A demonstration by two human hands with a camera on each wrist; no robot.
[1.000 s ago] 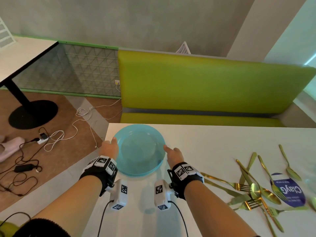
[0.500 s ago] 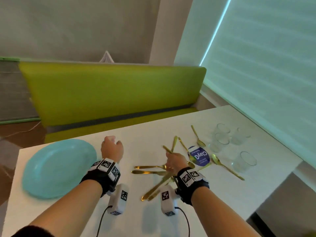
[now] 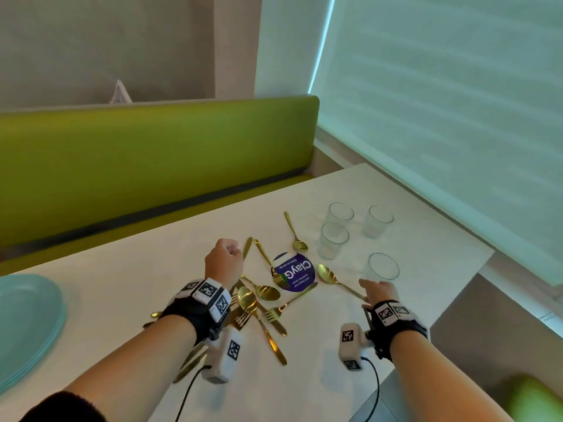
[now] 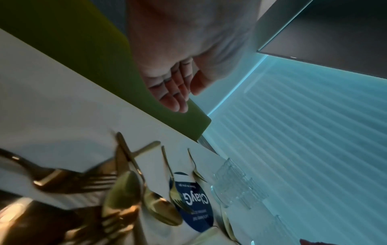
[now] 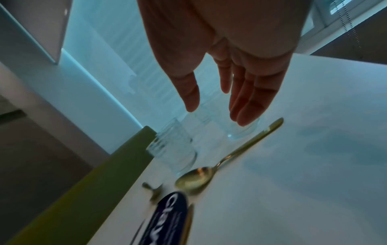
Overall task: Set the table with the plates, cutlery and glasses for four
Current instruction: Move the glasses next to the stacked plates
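A heap of gold cutlery lies mid-table, also seen close up in the left wrist view as forks and spoons. My left hand hovers over its far edge with fingers loosely curled, holding nothing. Several clear glasses stand to the right; the nearest glass is just ahead of my right hand. That hand is spread with straight fingers above the glass, not gripping it. A stack of turquoise plates sits at the table's left end.
A round blue "ClayG" sticker lies among the cutlery on the white table. One gold spoon lies between sticker and glasses. A green bench runs behind; the table's right edge is near a blinded window.
Both hands let go of the plates and moved right. The right hand passed from the cutlery to the nearest glass; the left now hangs over the cutlery. The view swung right.
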